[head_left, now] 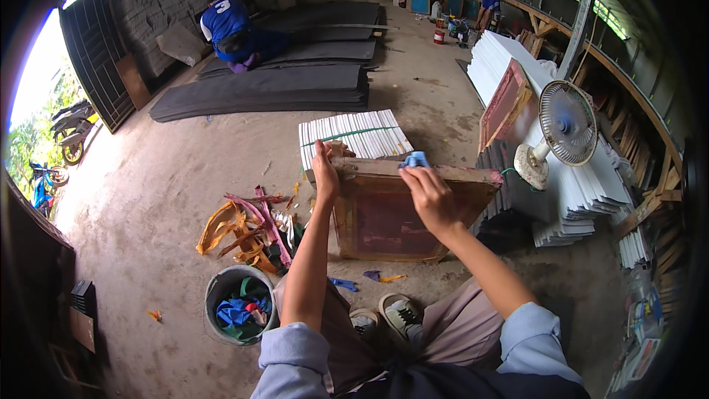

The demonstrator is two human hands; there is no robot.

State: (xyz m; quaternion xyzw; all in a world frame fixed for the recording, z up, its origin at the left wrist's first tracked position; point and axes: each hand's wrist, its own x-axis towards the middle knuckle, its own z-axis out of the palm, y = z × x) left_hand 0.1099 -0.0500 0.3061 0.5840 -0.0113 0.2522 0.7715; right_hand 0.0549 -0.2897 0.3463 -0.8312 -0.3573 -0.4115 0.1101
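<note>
A wooden screen-printing frame with dark reddish mesh stands on edge on the floor in front of my knees. My left hand grips its upper left corner, next to a crumpled brown strip. Over the frame's top bar, my right hand is closed on a small light-blue tool; its exact kind is hard to make out. Peeled orange and pink tape strips lie heaped on the floor to the left. A blue clip-like piece rests below the frame.
Left of my legs stands a grey bucket with coloured scraps. Beyond the frame sits a tied bundle of white sheets. A fan and white stacks are at right. Two other people work farther back, one crouching by black sheets.
</note>
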